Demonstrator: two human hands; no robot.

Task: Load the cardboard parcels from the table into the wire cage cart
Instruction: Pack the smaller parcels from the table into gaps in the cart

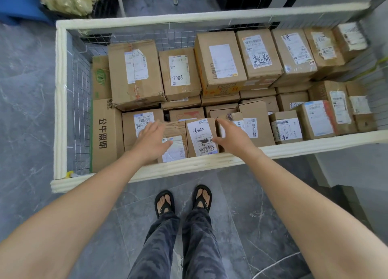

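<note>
Head camera looks down into the wire cage cart (60,102), its rim padded in cream foam and already packed with rows of cardboard parcels (220,62). Left hand (150,141) and right hand (233,135) reach over the near rim with straight, loosely spread fingers, gripping nothing. Between them stand a crumpled parcel (175,140) and a small labelled parcel (201,137), wedged in the near row. Both look light and stiff, though the crumpled one may dent. Opposite side faces seem safest to hold; glossy tape could slip. Grey marbled floor tiles (25,90) surround the cart. No table is in view.
</note>
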